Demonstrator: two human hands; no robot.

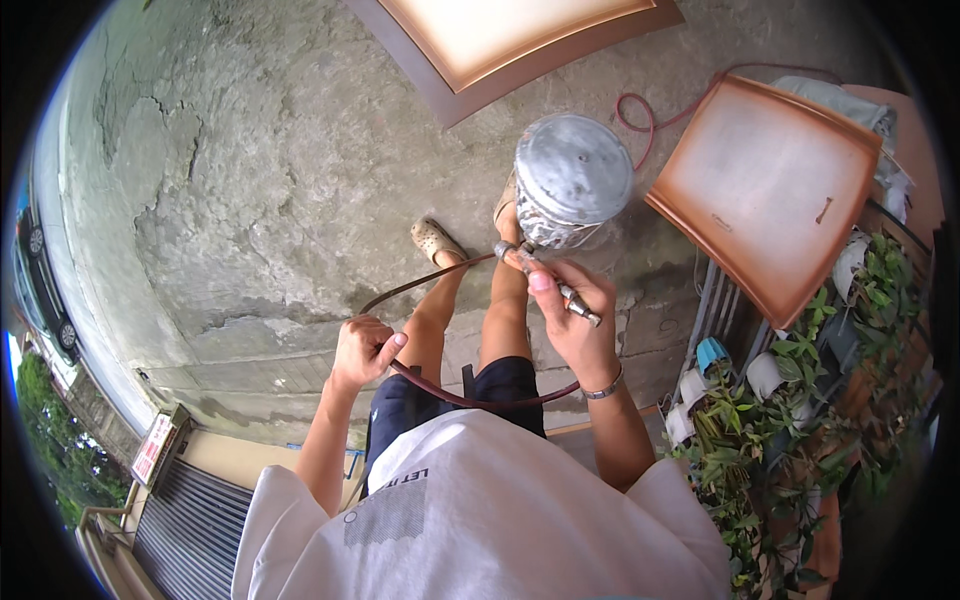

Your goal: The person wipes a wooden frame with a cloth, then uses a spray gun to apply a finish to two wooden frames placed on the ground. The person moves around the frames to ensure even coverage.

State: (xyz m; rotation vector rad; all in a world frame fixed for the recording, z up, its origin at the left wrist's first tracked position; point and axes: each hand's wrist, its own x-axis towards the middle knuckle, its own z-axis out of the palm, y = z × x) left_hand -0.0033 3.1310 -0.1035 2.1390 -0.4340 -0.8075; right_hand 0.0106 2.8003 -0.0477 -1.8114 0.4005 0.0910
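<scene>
My right hand (575, 305) is closed round a spray gun (522, 260), its nozzle end pointing away from me. A round metal paint cup (573, 172), lidded and smeared with grey and white paint, sits at the gun's front; the exact join is partly hidden. My left hand (362, 350) is closed on a dark red hose (470, 402). One stretch of the hose loops in front of my shorts toward my right wrist. Another runs from my left hand forward, across my shins, toward the gun. The trigger and lower handle are hidden by my fingers.
A panel with a pale middle and brown border (450, 90) lies ahead. Another brown-edged panel (770, 185) is raised at the right, near potted plants (780, 410). Red hose (650, 125) coils on the cracked concrete floor (260, 200). A parked car (45, 280) stands far left.
</scene>
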